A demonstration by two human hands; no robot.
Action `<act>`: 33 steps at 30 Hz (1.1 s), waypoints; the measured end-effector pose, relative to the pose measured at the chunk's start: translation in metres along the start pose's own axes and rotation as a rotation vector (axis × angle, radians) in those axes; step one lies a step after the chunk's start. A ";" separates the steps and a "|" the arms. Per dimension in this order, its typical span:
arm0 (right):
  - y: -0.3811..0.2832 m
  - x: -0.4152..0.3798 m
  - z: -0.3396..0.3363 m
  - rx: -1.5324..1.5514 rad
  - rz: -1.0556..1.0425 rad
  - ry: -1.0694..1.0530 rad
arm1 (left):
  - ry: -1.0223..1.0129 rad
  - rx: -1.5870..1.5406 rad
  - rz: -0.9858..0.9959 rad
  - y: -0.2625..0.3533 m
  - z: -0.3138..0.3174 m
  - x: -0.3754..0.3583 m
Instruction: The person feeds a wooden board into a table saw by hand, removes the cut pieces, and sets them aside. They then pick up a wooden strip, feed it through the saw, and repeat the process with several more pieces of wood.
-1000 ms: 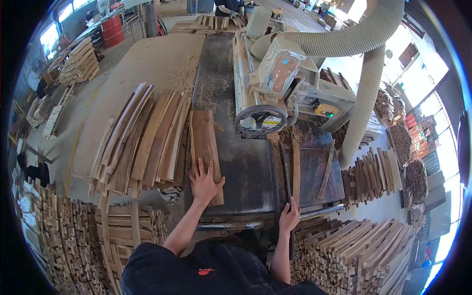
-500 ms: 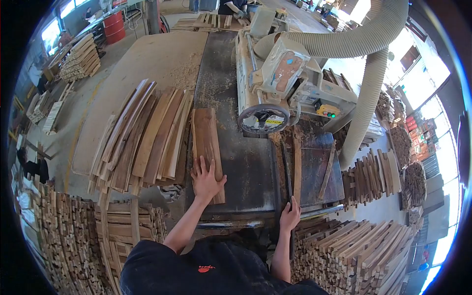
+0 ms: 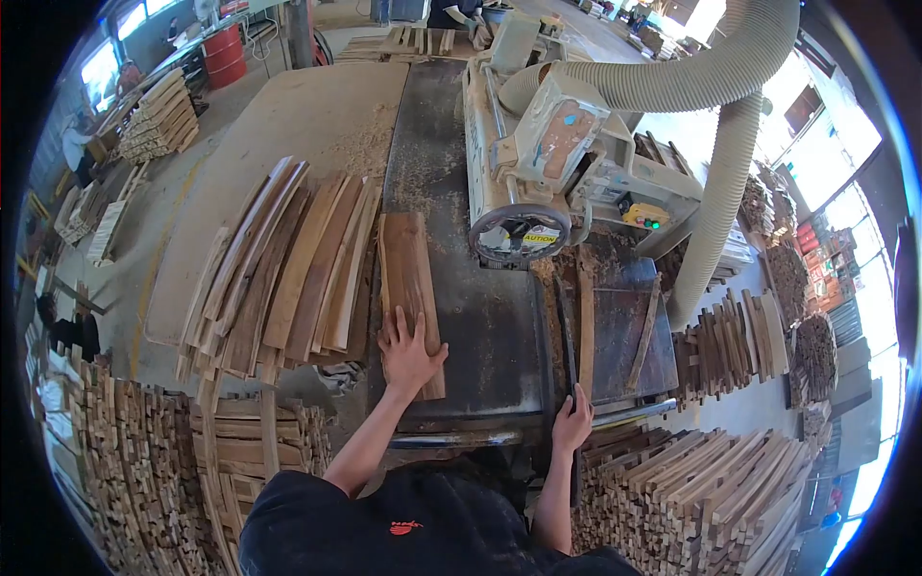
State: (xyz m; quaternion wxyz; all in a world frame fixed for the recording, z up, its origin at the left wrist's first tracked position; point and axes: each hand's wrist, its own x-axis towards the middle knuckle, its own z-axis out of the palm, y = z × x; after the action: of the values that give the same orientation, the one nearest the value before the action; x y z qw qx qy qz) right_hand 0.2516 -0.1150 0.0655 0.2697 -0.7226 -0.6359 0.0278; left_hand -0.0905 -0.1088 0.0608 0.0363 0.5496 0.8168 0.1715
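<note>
My left hand (image 3: 411, 363) lies flat, fingers spread, on the near end of a brown wooden board (image 3: 405, 252). The board rests lengthwise on the dark metal machine table (image 3: 485, 336), beside a stack of boards on its left. At the table's front edge, my right hand (image 3: 573, 423) is closed around the near end of a long black metal fence (image 3: 567, 336); part of its grip is hidden. A narrow wooden strip (image 3: 585, 317) lies just right of that fence.
A machine with a black handwheel (image 3: 520, 233) stands ahead, a ribbed hose (image 3: 715, 192) curving down at its right. Loose boards (image 3: 317, 259) lie on the wooden side table (image 3: 298, 106). Stacked wood strips (image 3: 711, 480) stand at the near right, more (image 3: 134, 470) at the near left.
The whole view has shifted slightly. Both hands keep their places, the left on the board and the right at the fence. A person in the far left background shows more fully.
</note>
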 end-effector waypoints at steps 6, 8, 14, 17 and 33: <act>0.001 0.000 0.001 0.041 0.043 -0.024 | 0.025 -0.003 0.009 0.000 0.001 0.000; -0.001 0.000 -0.001 0.041 0.054 -0.028 | 0.013 -0.010 0.004 0.001 -0.002 0.000; -0.006 0.002 -0.005 0.037 0.063 -0.050 | 0.051 -0.006 0.014 0.000 -0.001 0.000; -0.002 0.000 -0.004 0.012 0.050 -0.054 | 0.067 0.003 0.019 -0.001 0.003 -0.003; 0.004 -0.002 0.003 -0.009 0.040 -0.039 | 0.067 0.026 0.042 -0.002 -0.004 -0.005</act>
State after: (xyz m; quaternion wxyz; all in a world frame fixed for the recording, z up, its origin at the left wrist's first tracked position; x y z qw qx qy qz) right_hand 0.2538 -0.1163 0.0604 0.2533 -0.7356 -0.6267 0.0442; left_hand -0.0910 -0.1152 0.0628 -0.0020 0.5609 0.8081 0.1799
